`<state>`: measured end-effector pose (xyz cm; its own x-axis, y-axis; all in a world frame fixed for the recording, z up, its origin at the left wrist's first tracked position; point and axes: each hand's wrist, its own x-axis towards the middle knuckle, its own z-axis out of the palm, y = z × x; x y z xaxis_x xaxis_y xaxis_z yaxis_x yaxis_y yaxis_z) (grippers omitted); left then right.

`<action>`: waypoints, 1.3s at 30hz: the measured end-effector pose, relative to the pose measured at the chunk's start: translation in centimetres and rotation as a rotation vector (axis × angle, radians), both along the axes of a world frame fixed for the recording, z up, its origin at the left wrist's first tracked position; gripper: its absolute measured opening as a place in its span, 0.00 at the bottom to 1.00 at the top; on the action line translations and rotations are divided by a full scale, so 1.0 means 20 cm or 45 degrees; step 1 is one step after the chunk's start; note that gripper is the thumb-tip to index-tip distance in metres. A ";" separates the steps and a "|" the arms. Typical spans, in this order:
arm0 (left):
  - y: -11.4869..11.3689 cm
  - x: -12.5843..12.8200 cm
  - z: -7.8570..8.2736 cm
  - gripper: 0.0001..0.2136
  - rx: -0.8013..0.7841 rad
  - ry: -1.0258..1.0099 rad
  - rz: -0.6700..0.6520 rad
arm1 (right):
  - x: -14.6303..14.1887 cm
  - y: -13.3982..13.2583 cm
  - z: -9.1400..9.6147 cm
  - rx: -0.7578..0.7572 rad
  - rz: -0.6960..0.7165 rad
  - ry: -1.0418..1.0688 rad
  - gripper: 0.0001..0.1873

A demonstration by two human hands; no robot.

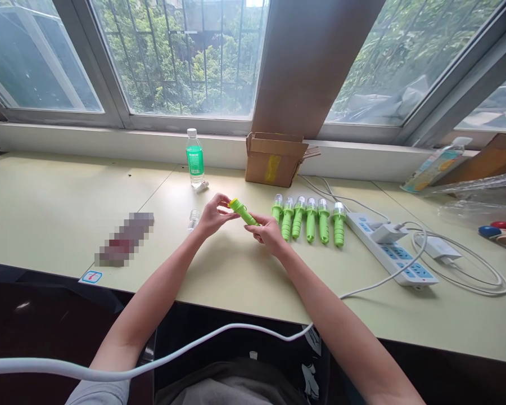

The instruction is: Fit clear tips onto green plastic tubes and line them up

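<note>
A green flashlight body (243, 212) with a yellow end is held tilted above the table, without a clear cap on it. My right hand (270, 235) is wrapped round its lower part. At the yellow end, the thumb and fingers of my left hand (213, 215) close about the rim; whether they pinch anything small there is hidden. Just left of that hand a clear plastic cap (193, 220) lies on the table. Several green flashlights (310, 219) with clear caps lie in a row to the right of my right hand.
A water bottle (195, 160) and a cardboard box (274, 160) stand by the window sill. At right, a white power strip (392, 247) lies with a plugged-in charger and looped cables. A blurred object (126, 239) lies at left. A white cable (219, 332) crosses in front of me.
</note>
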<state>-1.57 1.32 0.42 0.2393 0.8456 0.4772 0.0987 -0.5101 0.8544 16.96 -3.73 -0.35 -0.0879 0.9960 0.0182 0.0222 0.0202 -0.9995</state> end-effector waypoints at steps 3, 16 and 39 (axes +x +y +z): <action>0.00 0.00 0.00 0.21 0.023 0.001 0.021 | 0.00 -0.01 0.02 -0.076 0.070 0.117 0.33; 0.00 0.00 0.01 0.20 0.042 0.015 0.075 | 0.00 -0.02 0.06 -0.137 0.187 0.170 0.24; 0.00 0.00 0.01 0.21 0.183 0.146 0.089 | 0.01 -0.01 0.05 -0.060 0.182 0.227 0.18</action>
<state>-1.57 1.30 0.72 0.2420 0.7871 0.5674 0.2309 -0.6147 0.7542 17.23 -3.98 0.55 -0.2275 0.9738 -0.0005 -0.1548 -0.0367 -0.9873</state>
